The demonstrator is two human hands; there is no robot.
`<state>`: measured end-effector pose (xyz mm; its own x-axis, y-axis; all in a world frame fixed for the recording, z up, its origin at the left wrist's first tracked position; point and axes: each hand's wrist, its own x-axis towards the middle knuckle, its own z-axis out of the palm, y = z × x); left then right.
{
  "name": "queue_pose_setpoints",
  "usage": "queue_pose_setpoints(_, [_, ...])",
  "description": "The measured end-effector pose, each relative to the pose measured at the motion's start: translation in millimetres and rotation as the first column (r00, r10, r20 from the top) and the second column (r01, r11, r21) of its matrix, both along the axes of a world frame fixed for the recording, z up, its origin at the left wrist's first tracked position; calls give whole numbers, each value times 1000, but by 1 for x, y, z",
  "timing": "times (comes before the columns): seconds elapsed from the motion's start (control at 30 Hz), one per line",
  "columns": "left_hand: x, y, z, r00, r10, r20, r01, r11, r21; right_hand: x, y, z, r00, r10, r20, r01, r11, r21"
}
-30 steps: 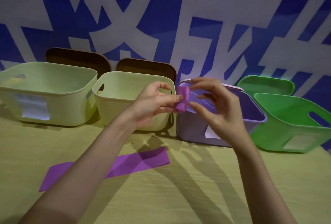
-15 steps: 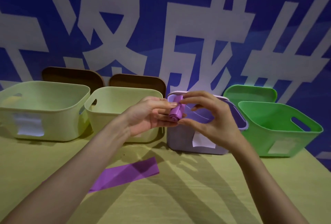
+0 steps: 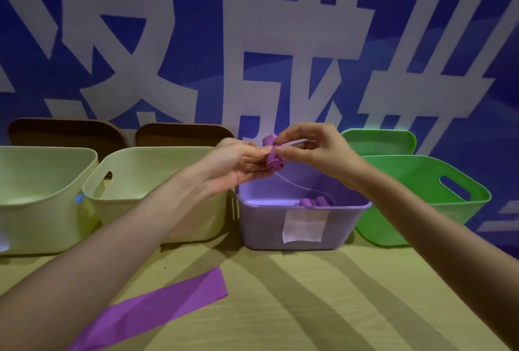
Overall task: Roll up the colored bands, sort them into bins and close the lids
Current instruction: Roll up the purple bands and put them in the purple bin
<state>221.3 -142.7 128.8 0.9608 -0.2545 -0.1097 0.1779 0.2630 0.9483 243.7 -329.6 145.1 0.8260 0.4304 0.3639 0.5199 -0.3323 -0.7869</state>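
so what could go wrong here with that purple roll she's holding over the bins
The rolled purple band is only pinched between the fingertips of the left hand and right hand, with a loose tail at its top; it may unroll once released. It hangs above the near-left edge of the purple bin, beside the pale green bin, so a drop could miss. The flat purple band on the table lies under the left forearm and could be dragged.

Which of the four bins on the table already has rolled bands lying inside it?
The purple bin, third from the left, with rolled purple bands showing inside. No bands show in the two pale green bins or the bright green one.
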Motion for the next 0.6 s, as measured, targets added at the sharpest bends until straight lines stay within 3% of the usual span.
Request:
queue_pose_setpoints(0.27, [21,-13,-15,998,45,-36,-45,999,-16,17,4,-16,942,-277,-190,279,960,-16])
queue_pose_setpoints(0.4, [27,-13,-16,998,36,-49,-36,999,-4,22,1,-13,875,-285,-391,302,953,-19])
queue_pose_setpoints(0.6, [37,-10,-14,997,-66,-37,70,991,115,29,0,-14,838,-241,-490,297,954,38])
